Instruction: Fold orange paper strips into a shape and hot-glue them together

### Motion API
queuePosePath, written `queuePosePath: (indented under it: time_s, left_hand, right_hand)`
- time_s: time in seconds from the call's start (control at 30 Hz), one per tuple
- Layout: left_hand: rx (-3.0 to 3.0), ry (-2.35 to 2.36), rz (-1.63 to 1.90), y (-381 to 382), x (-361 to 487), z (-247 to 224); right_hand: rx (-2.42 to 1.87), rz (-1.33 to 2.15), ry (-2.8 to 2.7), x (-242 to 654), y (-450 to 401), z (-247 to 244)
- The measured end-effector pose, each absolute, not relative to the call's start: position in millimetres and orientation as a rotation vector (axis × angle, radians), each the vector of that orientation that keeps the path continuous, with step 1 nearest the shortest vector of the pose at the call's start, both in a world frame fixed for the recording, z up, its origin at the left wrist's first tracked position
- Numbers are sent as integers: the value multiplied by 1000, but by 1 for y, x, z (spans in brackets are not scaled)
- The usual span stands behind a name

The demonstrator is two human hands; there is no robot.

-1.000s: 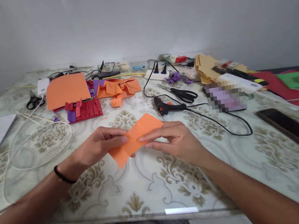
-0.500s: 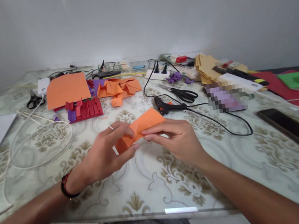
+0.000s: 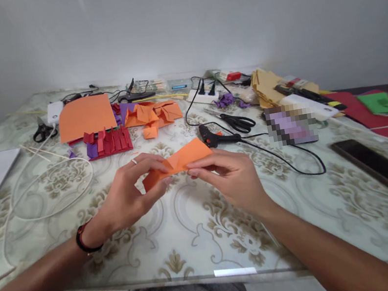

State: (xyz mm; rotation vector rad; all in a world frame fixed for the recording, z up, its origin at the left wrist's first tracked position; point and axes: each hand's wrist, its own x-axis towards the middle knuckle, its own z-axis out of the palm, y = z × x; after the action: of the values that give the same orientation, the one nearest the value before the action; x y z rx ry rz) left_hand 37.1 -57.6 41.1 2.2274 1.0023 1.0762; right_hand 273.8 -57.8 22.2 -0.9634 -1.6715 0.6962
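Between my two hands is a folded piece of orange paper (image 3: 191, 154), held above the tabletop. My left hand (image 3: 130, 191) is closed on its left part, with thumb in front and fingers along the upper side. The thumb and fingertips of my right hand (image 3: 230, 171) pinch the lower right edge. Just beyond the paper lies a black glue gun (image 3: 220, 137) with its cord. Farther back on the left are several folded orange paper pieces (image 3: 150, 115) and a row of folded red paper strips (image 3: 113, 140).
Black-handled scissors (image 3: 238, 120) lie behind the glue gun, near a white power strip (image 3: 202, 96). An orange sheet (image 3: 85, 116) rests at back left, and a white cable (image 3: 56, 214) loops below it. A dark phone (image 3: 381, 164) lies at right.
The left end of the orange paper has shifted slightly left, with my left hand moving the same way. My right hand still pinches its edge. The whole view has shifted slightly.
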Motion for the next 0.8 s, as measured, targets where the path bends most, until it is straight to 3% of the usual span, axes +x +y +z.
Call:
queuePosePath:
  time_s: [0.2, 0.47, 0.8]
  left_hand:
    - [2090, 952, 1188, -49, 33, 35]
    - [1602, 572, 1019, -40, 24, 37]
    - [1502, 791, 988, -43, 34, 34]
  right_hand:
    - [-952, 893, -1502, 275, -55, 22]
    - [-922, 992, -1425, 276, -54, 22]
    - [-860, 1143, -1396, 276, -50, 17]
